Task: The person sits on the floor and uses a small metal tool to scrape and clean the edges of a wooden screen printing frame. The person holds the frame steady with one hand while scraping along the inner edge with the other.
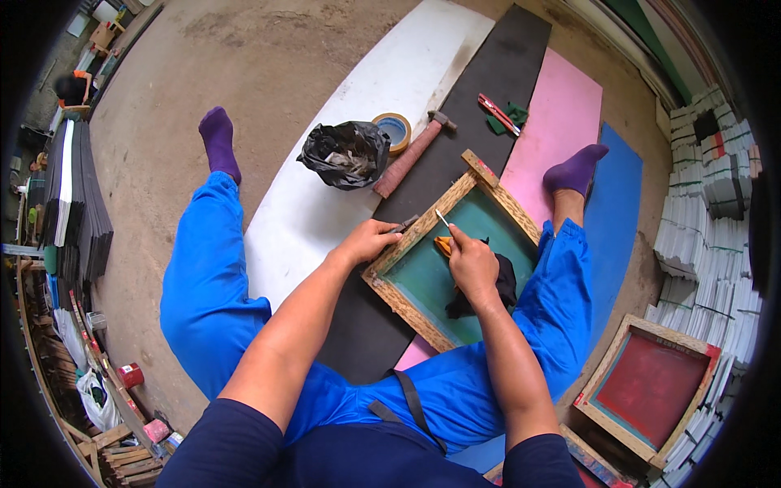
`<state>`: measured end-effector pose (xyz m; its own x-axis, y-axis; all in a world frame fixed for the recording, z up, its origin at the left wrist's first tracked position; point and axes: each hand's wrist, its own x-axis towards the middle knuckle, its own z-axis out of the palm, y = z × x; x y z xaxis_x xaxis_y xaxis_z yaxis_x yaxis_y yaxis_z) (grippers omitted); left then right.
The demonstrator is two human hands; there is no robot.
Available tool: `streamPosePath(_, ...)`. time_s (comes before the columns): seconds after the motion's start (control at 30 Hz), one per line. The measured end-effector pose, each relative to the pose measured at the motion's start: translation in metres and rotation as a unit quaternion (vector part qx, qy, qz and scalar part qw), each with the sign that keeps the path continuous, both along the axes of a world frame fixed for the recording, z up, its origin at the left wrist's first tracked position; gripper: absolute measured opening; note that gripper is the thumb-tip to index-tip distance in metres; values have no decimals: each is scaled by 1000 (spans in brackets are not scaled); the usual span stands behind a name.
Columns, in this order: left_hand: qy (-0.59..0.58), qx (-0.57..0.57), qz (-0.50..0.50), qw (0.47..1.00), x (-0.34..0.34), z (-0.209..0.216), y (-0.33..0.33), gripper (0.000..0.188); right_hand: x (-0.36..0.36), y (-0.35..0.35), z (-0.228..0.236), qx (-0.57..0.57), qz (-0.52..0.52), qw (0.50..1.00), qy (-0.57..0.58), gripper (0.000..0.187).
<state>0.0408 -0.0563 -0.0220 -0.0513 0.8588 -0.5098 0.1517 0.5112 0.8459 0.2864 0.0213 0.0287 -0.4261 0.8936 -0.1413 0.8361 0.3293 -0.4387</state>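
Observation:
Between my legs lies a wooden frame [411, 315] with green mesh [412, 272] stretched across it. My left hand [366, 244] is closed at the frame's left side, pinching a small dark metal tool [404, 224] that rests on the wood; its kind is unclear. Over the mesh, my right hand [473, 264] grips a slim tool with a thin metal tip [442, 217], which points at the same side of the frame. An orange-yellow thing [442, 246] shows beside that hand, partly covered by it. Black cloth [506, 283] lies on the mesh under my right wrist.
Beyond the frame are a hammer [412, 157], a tape roll [394, 130], a black plastic bag [348, 154] and a red cutter [499, 115] on a green cloth. White, black, pink and blue sheets cover the floor. A red-mesh frame [651, 382] leans against paper stacks [691, 220] at right.

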Motion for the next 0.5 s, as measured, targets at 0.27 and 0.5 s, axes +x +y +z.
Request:
streamPosePath(0.27, -3, 29, -4, 1000, 1, -3, -2, 53, -29, -8, 21, 26, 45, 982, -180, 45)
streamPosePath(0.5, -17, 1, 14, 1000, 1, 0, -1, 52, -15, 0, 15, -90, -14, 996, -2, 35)
